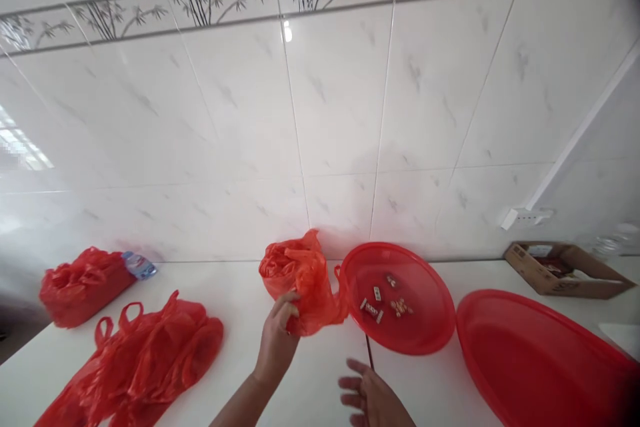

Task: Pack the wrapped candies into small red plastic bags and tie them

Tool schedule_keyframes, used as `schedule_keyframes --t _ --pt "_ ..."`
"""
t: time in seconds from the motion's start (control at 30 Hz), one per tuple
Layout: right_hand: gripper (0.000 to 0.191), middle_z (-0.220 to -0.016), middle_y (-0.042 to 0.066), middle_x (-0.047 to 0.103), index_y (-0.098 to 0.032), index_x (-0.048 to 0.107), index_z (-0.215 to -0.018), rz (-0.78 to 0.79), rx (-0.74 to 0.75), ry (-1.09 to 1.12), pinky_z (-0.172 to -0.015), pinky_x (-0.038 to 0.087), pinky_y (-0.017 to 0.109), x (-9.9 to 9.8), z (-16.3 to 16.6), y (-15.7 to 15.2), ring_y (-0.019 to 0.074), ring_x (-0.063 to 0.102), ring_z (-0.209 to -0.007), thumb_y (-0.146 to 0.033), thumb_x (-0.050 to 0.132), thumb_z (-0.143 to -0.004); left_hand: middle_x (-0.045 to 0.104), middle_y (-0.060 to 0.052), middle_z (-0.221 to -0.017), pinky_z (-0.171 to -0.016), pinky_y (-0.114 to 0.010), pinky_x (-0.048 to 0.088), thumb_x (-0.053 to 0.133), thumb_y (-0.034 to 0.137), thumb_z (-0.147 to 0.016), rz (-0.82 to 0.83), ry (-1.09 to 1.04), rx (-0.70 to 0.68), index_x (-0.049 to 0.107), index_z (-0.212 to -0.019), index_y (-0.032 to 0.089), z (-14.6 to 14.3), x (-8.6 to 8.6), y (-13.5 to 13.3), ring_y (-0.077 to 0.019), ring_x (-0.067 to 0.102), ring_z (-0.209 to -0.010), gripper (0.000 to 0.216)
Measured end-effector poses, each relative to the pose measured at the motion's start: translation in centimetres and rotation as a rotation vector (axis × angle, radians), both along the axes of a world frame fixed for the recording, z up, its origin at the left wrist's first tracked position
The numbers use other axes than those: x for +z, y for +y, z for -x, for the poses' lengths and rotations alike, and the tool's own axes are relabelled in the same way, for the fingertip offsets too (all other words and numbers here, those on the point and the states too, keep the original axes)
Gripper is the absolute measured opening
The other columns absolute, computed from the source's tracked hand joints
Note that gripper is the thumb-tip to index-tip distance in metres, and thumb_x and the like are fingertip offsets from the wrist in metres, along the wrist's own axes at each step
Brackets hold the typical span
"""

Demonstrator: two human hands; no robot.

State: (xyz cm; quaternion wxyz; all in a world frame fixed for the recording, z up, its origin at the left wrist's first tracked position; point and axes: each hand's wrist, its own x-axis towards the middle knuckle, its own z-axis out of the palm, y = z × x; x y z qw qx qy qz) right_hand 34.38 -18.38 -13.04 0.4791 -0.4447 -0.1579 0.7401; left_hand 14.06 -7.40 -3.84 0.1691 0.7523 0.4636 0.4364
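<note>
My left hand [280, 330] is closed on a red plastic bag [313, 287], thumb and fingers pinching its near side above the white table. Behind it, more crumpled red plastic [277, 260] bulges up against the tiled wall; I cannot tell whether it is one bag or two. My right hand [370, 390] hovers at the lower middle with its fingers apart and nothing in them. Just beyond it stands a round red basin [425, 320] with several small pieces and little packets [400, 307] lying on its bottom.
A larger red basin [540, 360] stands at the right, beside the round one. Behind it lies an open cardboard box [575, 287] under a wall socket [527, 217]. At left are a pile of red bags [155, 353], a red bag-covered bundle [83, 287] and a clear bottle [140, 265].
</note>
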Motion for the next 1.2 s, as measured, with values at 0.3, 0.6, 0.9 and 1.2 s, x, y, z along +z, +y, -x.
schedule_keyframes --t 0.3,0.6,0.9,1.2 --pt "0.026 -0.082 0.003 0.070 -0.019 0.063 -0.085 -0.127 -0.336 -0.075 -0.070 0.048 0.028 4.0 3.8 1.9 0.0177 0.064 -0.078 -0.029 0.074 -0.063 0.067 -0.006 -0.102 -0.085 -0.036 0.049 0.048 0.005 -0.074 0.255 0.208 -0.224 0.059 -0.073 0.024 5.5 -5.1 -7.4 -0.0249 0.060 -0.101 0.022" --pt "0.032 -0.111 0.007 0.068 -0.021 0.065 -0.104 -0.225 -0.345 -0.600 -0.090 0.047 0.035 5.4 6.9 -0.1 0.0244 0.060 -0.105 -0.033 0.060 -0.075 0.064 -0.007 -0.103 -0.079 -0.039 0.049 0.062 0.041 -0.079 0.476 0.064 -0.026 0.061 -0.101 0.025 8.1 -4.3 -8.0 -0.0260 0.060 -0.091 0.028" --pt "0.027 -0.092 0.004 0.071 -0.022 0.069 -0.080 -0.407 -0.025 -0.716 -0.083 0.048 0.035 5.0 9.3 -2.3 0.0234 0.063 -0.091 -0.016 0.048 -0.065 0.061 -0.001 -0.075 -0.063 -0.026 0.045 0.067 0.049 -0.069 1.035 -0.791 0.043 0.055 -0.084 0.019 8.3 -3.2 -4.2 -0.0133 0.058 -0.067 0.035" --pt "0.055 -0.140 0.005 0.049 -0.029 0.061 -0.122 -0.340 0.116 -0.849 -0.107 0.034 0.041 6.9 4.0 -3.9 0.0263 0.043 -0.130 -0.022 0.063 -0.067 0.055 0.002 -0.066 -0.059 -0.024 0.043 0.069 0.041 -0.069 1.040 -0.875 -0.023 0.051 -0.069 0.018 12.0 -2.8 -4.0 -0.0101 0.052 -0.059 0.030"
